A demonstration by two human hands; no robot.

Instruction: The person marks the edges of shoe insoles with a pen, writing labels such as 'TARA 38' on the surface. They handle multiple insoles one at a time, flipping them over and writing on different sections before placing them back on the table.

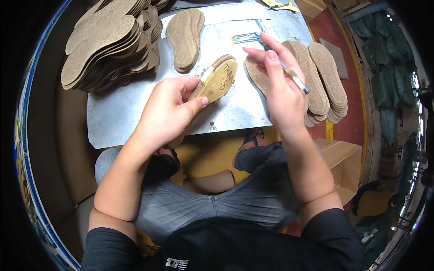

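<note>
In the head view, the step in hand appears to be pen work on the held insole, whose tan, handwritten face is turned up; the pen is well apart from it, on its right. Putting pen to that face would call for swinging the right grip left and settling the pen's end, while the left grip keeps the piece steady. Which end writes, I cannot tell.

The held insole slants up and right out of the left grip, above the tabletop. That grip is closed on it, thumb on the near face, fingers mostly hidden behind; a brown end shows below the hand. The right grip is only loosely curled, 1 pen between thumb and fingers, the other fingertips raised.

Around the held insole: a tall insole stack to its left, 2 overlapping insoles beyond it, thin blue pens beyond and right, and lower insole piles farther right.
</note>
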